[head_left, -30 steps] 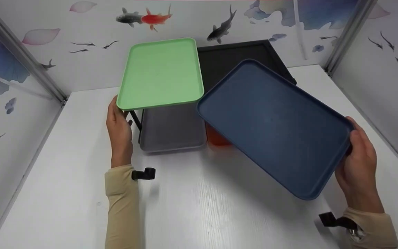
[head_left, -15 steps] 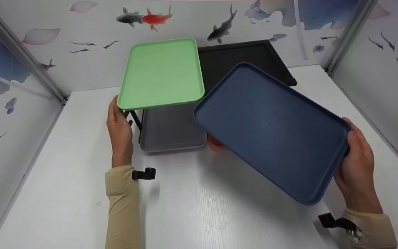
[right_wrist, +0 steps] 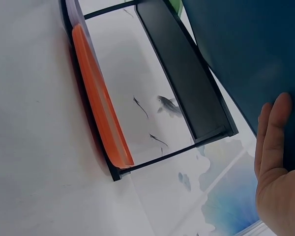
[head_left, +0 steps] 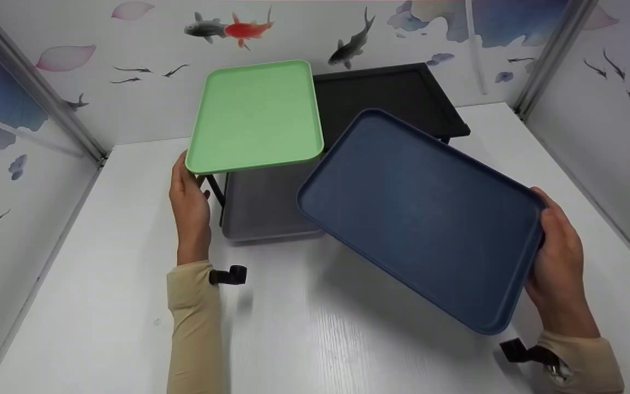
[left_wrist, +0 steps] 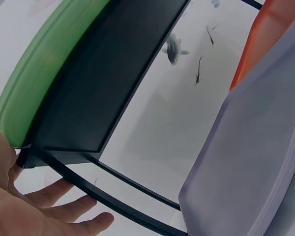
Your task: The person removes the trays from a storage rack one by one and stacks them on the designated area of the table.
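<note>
My right hand grips the short right end of a dark blue tray, thumb along its edge. The tray is raised and tilted in front of a black two-tier rack. My left hand rests at the near left corner of the rack's upper tier, beside a light green tray. In the left wrist view its fingers extend past the rack's leg. Below, a grey tray lies on the lower tier. Next to it is an orange tray, hidden behind the blue one in the head view.
A white table carries the rack, which stands near the back wall with its painted fish. Side panels stand to the left and right. The upper tier's right part shows its black surface.
My right hand has moved slightly left and toward me with the blue tray, which now covers the orange tray. My left hand stays at the rack's corner.
</note>
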`<action>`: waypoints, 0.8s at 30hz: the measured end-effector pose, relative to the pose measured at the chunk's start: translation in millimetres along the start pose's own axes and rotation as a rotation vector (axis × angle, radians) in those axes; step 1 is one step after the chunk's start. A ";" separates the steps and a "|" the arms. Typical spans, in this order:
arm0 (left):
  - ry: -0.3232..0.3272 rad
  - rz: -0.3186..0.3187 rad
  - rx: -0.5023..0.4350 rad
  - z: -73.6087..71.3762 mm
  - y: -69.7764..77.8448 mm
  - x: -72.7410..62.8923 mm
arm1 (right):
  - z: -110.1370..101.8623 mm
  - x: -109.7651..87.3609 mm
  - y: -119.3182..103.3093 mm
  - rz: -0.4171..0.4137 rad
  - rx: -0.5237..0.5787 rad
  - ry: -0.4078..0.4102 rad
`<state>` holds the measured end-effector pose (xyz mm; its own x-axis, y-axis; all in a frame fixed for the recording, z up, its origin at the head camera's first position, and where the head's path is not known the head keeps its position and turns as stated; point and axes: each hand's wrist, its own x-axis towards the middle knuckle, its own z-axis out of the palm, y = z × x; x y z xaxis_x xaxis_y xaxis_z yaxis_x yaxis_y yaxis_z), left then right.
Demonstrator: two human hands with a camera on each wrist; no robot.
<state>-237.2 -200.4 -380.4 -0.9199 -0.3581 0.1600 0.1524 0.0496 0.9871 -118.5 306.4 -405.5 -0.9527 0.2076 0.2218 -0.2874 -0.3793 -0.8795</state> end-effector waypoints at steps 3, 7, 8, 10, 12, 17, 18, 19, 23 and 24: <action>-0.003 0.003 -0.003 -0.1 -0.5 0.0 | 0.6 -0.5 1.2 0.003 -0.016 -0.007; -0.002 0.007 -0.008 0.1 -1.2 0.0 | 1.7 -1.4 2.2 0.017 -0.015 -0.017; -0.001 0.006 -0.008 0.1 -1.3 -0.1 | 2.1 -1.6 2.5 0.020 -0.014 -0.018; -0.002 0.004 -0.008 -0.2 -1.4 0.0 | 2.7 -1.8 2.9 0.024 -0.015 -0.020; -0.006 0.003 -0.008 -0.5 -1.4 0.1 | 3.2 -2.0 3.1 0.028 -0.021 -0.019; -0.008 0.008 -0.004 -0.7 -1.8 0.2 | 3.8 -1.8 4.4 0.032 -0.023 -0.022; -0.009 0.009 -0.003 -0.6 -1.9 0.2 | 3.8 -1.8 4.7 0.032 -0.023 -0.023; -0.008 0.010 -0.001 -0.6 -2.0 0.2 | 3.8 -1.9 5.1 0.032 -0.021 -0.025; -0.009 0.016 -0.001 -0.5 -2.0 0.2 | 3.8 -2.4 6.3 0.031 -0.031 -0.030; -0.010 0.017 0.001 -0.5 -1.9 0.2 | 3.9 -2.6 6.6 0.031 -0.034 -0.031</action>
<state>-237.5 -201.1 -382.3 -0.9206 -0.3483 0.1765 0.1675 0.0561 0.9843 -118.3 299.8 -410.2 -0.9638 0.1679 0.2071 -0.2550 -0.3537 -0.8999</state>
